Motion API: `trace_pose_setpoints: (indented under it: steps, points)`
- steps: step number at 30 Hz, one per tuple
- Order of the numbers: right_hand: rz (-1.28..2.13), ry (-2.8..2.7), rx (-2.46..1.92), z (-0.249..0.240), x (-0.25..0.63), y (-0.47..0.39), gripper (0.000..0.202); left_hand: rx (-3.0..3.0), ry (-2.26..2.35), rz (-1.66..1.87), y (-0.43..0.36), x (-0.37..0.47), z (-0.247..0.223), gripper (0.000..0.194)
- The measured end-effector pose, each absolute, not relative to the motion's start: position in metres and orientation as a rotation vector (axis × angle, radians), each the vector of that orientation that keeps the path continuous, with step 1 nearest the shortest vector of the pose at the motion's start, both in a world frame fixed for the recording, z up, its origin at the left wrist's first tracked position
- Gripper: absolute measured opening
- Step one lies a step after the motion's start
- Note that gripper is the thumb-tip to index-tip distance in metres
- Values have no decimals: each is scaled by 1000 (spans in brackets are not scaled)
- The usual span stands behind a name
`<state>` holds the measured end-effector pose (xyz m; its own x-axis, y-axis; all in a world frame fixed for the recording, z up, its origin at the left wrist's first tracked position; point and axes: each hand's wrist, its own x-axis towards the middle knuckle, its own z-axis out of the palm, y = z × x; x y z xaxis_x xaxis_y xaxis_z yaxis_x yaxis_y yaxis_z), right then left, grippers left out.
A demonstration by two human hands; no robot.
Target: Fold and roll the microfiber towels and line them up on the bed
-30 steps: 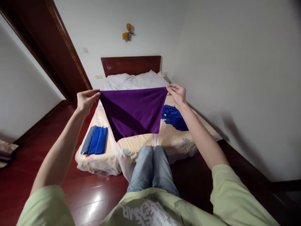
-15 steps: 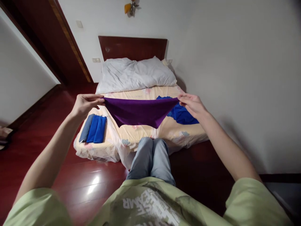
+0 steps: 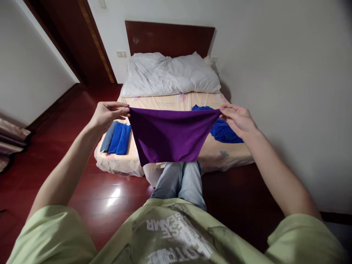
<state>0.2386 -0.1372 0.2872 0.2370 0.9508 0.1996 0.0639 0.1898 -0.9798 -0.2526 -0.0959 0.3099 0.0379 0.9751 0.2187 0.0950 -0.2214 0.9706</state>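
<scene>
A purple cloth (image 3: 173, 135) is stretched in the air between my two hands, its lower part hanging in front of the bed and my knees. My left hand (image 3: 108, 113) pinches its upper left corner. The upper right corner is pinched in my right hand (image 3: 238, 118). Left of the cloth, folded blue cloths (image 3: 119, 138) lie on the bed beside a folded grey cloth (image 3: 109, 137). Behind my right hand is a crumpled blue cloth (image 3: 225, 131), partly hidden by the purple one.
The bed (image 3: 148, 101) has a floral cream sheet. A white quilt or pillow (image 3: 170, 75) lies against the dark wooden headboard (image 3: 170, 38). Walls rise on both sides, with a dark door (image 3: 71, 40) at the back left. Curtain fabric (image 3: 12, 137) touches the floor at far left.
The purple cloth now hangs longer and flatter, its lower edge dropping over my knees. Both hands still hold its corners. The view has tilted down and turned slightly left.
</scene>
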Motion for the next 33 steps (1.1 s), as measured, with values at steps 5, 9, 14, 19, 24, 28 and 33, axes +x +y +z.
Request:
trace_pose_setpoints:
  steps: [5, 9, 14, 19, 24, 28, 33]
  points:
    - [944, -1100, -1278, 274, 234, -168, 46, 1394, 1240, 1244, -129, -263, 301, 59]
    - [1015, -1084, -1356, 264, 229, -196, 47, 1368, 1341, 1118, -158, -274, 283, 48]
    - [1100, -1058, -1404, 261, 228, -205, 50, 1337, 1409, 1015, -169, -285, 264, 40]
    - [1148, -1021, -1398, 256, 228, -166, 47, 1280, 1385, 1021, -136, -286, 249, 42]
    - [1218, -935, -1428, 239, 219, -96, 37, 1250, 1329, 1038, -73, -277, 228, 51]
    - [1145, -920, -1449, 236, 206, -28, 29, 1244, 1279, 1137, -3, -263, 223, 52]
    - [878, -1035, -1297, 251, 204, 38, 33, 1400, 1226, 1330, 61, -244, 252, 48]
